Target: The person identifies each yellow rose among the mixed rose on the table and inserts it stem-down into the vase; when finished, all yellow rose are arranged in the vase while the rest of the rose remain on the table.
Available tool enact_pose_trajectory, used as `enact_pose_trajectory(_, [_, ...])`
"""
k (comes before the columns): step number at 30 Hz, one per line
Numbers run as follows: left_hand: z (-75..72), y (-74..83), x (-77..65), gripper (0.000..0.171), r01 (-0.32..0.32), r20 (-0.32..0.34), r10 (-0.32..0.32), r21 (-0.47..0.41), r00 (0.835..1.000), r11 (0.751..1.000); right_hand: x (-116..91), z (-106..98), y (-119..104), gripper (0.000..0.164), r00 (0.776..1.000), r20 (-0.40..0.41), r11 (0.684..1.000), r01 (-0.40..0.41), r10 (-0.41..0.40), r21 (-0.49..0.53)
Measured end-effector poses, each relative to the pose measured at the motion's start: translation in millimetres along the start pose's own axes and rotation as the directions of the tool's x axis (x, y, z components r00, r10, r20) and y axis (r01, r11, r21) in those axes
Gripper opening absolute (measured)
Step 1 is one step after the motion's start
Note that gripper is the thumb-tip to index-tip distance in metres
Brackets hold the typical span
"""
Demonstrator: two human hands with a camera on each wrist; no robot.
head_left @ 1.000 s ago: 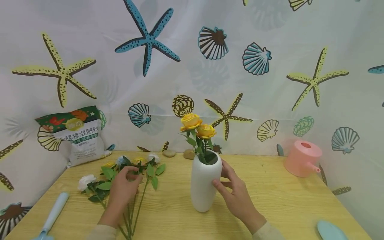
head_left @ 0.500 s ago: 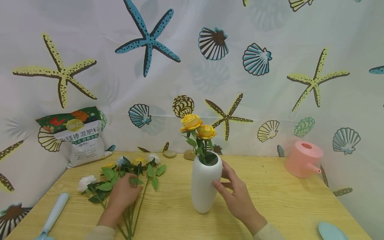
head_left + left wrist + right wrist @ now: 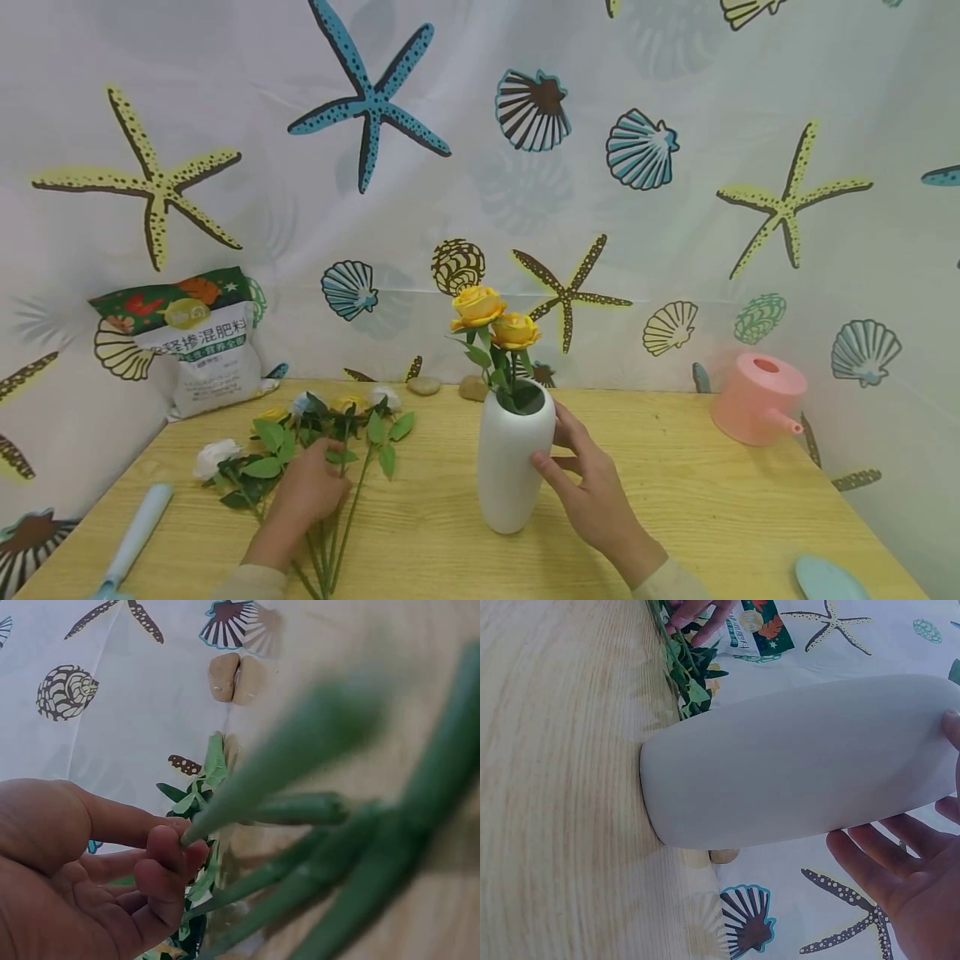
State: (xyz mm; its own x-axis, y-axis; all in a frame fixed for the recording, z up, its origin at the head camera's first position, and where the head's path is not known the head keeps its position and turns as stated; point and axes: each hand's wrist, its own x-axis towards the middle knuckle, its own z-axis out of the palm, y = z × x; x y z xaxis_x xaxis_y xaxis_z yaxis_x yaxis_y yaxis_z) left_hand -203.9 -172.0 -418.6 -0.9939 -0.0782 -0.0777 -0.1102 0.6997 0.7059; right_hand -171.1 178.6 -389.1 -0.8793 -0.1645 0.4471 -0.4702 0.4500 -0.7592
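My left hand [image 3: 309,485] is over a bunch of artificial flowers lying on the table, with white [image 3: 217,457], yellow and pale blue heads. In the left wrist view its thumb and fingers pinch one green flower stem [image 3: 262,776], while other stems [image 3: 300,881] run alongside; which head belongs to it is hidden. A tall white vase [image 3: 508,475] stands upright at the middle, holding two yellow roses [image 3: 477,307] with green leaves. My right hand [image 3: 597,493] grips the vase's right side, thumb in front and fingers reaching behind. The vase's base rests on the wood in the right wrist view.
A fertilizer bag [image 3: 217,358] leans at the back left. Two stones [image 3: 424,384] lie along the back edge. The pink watering can [image 3: 756,402] sits back right. A light blue tool handle [image 3: 140,529] is front left, a light blue rounded object [image 3: 828,578] front right.
My left hand has moved slightly down and toward me along the stems, its fingers closing together. The right hand and the vase have stayed in place.
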Motion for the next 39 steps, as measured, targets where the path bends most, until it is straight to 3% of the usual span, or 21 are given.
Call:
enact_pose_trajectory(5, [-4.3, 6.0, -3.9, 0.055, -0.019, -0.006, 0.019, -0.082, 1.0, 0.996, -0.2, -0.4, 1.6, 0.061, 0.999, -0.008, 0.999, 0.034, -0.034, -0.003])
enact_pose_trajectory(10, [-10.9, 22.8, -10.5, 0.055, -0.067, -0.048, 0.059, -0.177, 0.997, 0.982, 0.7, -0.7, 3.0, 0.061, 0.999, -0.005, 0.999, 0.054, -0.054, 0.001])
enact_pose_trajectory(16, [-16.8, 52.7, -21.7, 0.056, -0.163, -0.125, 0.13, -0.312, 0.984, 0.936, 0.6, -1.9, 3.1, 0.061, 0.999, -0.005, 0.999, 0.052, -0.052, -0.006])
enact_pose_trajectory(22, [-20.6, 91.4, -38.6, 0.052, -0.244, -0.27, 0.123, -0.479, 0.955, 0.843, 1.3, -1.5, 4.5, 0.061, 0.998, -0.001, 0.998, 0.062, -0.062, 0.009])
enact_pose_trajectory(28, [-15.8, 120.9, -46.6, 0.047, -0.355, -0.404, 0.111, -0.601, 0.908, 0.716, 2.0, -0.4, 4.0, 0.061, 0.999, 0.0, 0.999, 0.051, -0.051, 0.012])
enact_pose_trajectory(35, [-15.4, 139.9, -47.7, 0.038, -0.516, -0.561, 0.131, -0.611, 0.817, 0.601, 2.0, 0.0, 2.8, 0.062, 0.999, -0.001, 0.999, 0.046, -0.046, 0.009])
enact_pose_trajectory(39, [-20.0, 148.5, -49.7, 0.036, -0.589, -0.628, 0.114, -0.629, 0.77, 0.508, 1.9, -0.6, 3.6, 0.063, 0.999, -0.002, 0.999, 0.048, -0.048, 0.003])
